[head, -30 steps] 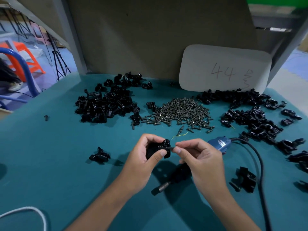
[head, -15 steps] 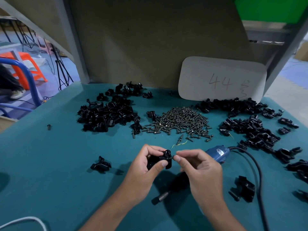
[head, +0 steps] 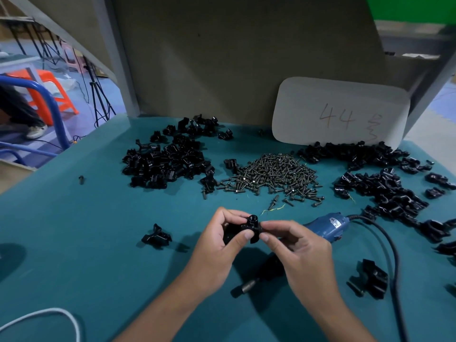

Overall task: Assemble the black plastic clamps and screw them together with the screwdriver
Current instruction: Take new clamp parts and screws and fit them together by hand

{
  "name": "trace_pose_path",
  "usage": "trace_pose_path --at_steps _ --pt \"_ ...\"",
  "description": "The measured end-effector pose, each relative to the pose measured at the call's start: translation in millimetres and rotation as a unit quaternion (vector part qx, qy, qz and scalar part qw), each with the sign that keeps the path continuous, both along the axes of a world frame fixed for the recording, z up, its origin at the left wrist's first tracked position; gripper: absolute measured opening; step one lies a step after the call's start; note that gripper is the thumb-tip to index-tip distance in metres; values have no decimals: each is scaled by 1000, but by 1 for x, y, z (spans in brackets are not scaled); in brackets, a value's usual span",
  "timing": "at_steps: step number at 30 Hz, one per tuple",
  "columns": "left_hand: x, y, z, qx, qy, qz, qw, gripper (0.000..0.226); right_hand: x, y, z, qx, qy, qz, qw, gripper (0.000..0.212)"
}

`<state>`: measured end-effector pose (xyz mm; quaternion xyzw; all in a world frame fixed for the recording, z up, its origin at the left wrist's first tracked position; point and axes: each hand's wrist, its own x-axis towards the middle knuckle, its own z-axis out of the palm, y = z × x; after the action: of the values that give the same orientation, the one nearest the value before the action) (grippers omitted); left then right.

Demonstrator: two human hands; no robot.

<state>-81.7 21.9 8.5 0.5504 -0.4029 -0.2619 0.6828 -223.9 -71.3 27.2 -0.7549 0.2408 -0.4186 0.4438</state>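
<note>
Now clamp (head: 249, 229) pinched between left hand (head: 217, 253), right hand (head: 298, 253) fingers (head: 265, 236).

We see the table (head: 74, 243) with the pile of screws (head: 271, 175) at its middle, a heap of clamp parts (head: 167, 161) to its left and another heap (head: 380, 178) to its right. Behind the screws a card (head: 340, 112) marked 44 leans on the back panel. In front, 2 hands meet on 1 clamp (head: 246, 229): left hand (head: 217, 253), right hand (head: 301, 257). The screwdriver (head: 325, 225) lies under the right hand. 1 loose clamp (head: 156, 238) sits left of them, another (head: 372, 277) right.
</note>
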Motion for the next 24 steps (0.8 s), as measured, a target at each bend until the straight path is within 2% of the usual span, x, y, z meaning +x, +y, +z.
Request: trace_pose_path --at_steps 4,8,11,15,24 --pt "0 -1 -2 10 -11 -7 1000 21 0 0 2 -106 27 -41 993 10" --pt "-2 1 -1 8 -19 -10 1000 18 -1 -2 2 -156 53 -52 985 7" --pt "-3 0 -1 8 -29 -9 1000 17 0 -2 -2 -161 82 -55 982 16" --pt "-5 0 -1 13 -37 -16 999 17 1 -5 -6 -216 148 -36 965 28" --pt "-3 2 2 19 -45 -33 998 19 -8 -15 0 -283 271 30 920 31"
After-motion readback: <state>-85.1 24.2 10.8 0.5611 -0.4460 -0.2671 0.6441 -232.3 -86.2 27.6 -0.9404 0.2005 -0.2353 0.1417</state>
